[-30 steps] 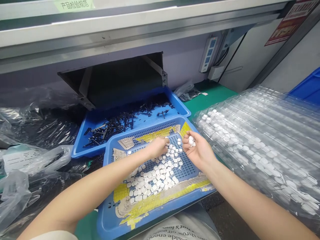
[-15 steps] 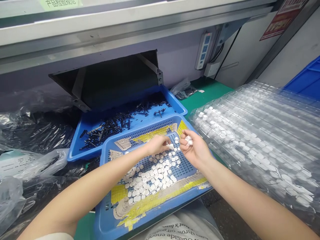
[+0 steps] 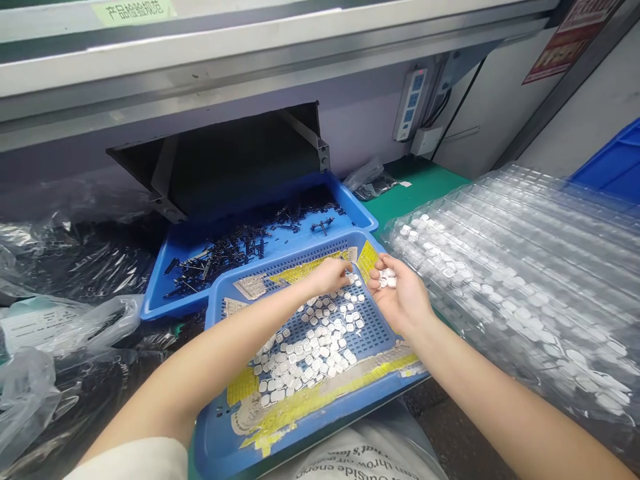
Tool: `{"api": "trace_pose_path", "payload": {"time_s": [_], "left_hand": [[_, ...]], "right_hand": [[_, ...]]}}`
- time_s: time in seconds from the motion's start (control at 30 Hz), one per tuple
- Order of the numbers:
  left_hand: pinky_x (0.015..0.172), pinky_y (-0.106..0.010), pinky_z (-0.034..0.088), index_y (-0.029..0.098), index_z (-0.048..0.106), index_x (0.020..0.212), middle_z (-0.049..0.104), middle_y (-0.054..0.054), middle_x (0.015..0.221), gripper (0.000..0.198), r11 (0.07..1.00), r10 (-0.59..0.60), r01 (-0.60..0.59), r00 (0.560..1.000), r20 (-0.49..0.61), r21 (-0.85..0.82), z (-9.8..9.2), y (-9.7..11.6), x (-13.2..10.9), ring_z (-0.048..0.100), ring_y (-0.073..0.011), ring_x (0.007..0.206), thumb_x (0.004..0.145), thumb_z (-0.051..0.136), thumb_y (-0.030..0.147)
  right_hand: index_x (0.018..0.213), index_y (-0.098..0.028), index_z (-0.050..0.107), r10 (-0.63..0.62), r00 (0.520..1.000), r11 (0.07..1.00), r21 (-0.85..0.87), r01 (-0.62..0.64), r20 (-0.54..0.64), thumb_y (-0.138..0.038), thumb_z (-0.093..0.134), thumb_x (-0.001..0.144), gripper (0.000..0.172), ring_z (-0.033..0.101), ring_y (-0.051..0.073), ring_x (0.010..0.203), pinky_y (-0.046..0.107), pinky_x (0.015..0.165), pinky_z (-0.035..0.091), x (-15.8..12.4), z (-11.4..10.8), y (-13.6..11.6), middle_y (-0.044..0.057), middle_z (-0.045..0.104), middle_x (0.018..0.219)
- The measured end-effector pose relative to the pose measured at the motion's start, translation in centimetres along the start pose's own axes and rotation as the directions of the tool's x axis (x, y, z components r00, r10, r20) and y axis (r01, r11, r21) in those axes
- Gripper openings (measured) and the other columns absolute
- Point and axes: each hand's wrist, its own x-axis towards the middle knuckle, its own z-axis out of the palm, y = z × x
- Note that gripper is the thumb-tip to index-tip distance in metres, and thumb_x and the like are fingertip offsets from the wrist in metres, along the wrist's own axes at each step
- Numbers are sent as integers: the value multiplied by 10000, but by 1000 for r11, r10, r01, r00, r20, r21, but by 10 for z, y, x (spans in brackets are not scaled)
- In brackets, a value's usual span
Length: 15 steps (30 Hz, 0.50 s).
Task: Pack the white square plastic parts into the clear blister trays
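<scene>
Many small white square pieces [image 3: 325,347] lie spread over the perforated floor of a blue basket [image 3: 205,413] patched with yellow and grey tape. Over the basket's far right part is my left hand [image 3: 333,275], fingers bent down at some white pieces near the far wall; whether one is between the fingertips cannot be made out. Beside it, above the right rim, my right hand [image 3: 400,293] is turned palm up with its fingers curled around several white pieces [image 3: 387,278].
Behind the basket, a blue tray [image 3: 295,240] holds many black parts. Clear plastic trays [image 3: 530,267] with white pieces stand at the right. Plastic bags [image 3: 75,267] of dark items lie left. A metal-edged shelf [image 3: 250,60] and a power strip [image 3: 411,103] are beyond.
My left hand has moved right and slightly away, towards the basket's far corner. The fingers of my right hand have loosened, showing more white pieces. The view has shifted slightly.
</scene>
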Motion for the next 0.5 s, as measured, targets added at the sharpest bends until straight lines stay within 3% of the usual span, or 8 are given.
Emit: {"api": "trace_pose_path", "payload": {"time_s": [0.2,0.37,0.5], "left_hand": [[579,-258,393,177,558,727,554,-44,743,114,980,-8,-25,987,160,200,-6,10,16,527,-223,746,627,516,139],[583,-282,406,146,534,840,498,-103,938,167,959,-19,-35,983,185,280,-4,14,11,529,-229,765,704,443,177],[636,-271,407,134,519,831,530,-87,844,150,957,-12,-49,979,205,287,-3,13,12,517,-224,801,706,442,168]], "right_hand": [[672,-145,458,19,1000,1000,25,-19,1,-91,448,680,55,415,37,419,126,331,314,-3,6,-2,-38,434,517],[684,-139,461,44,999,998,39,-45,32,-90,442,688,53,414,38,415,128,329,306,-1,5,0,-39,438,512],[683,-137,464,40,999,999,26,-41,23,-91,451,678,48,414,38,413,128,328,301,0,5,0,-41,435,512]]}}
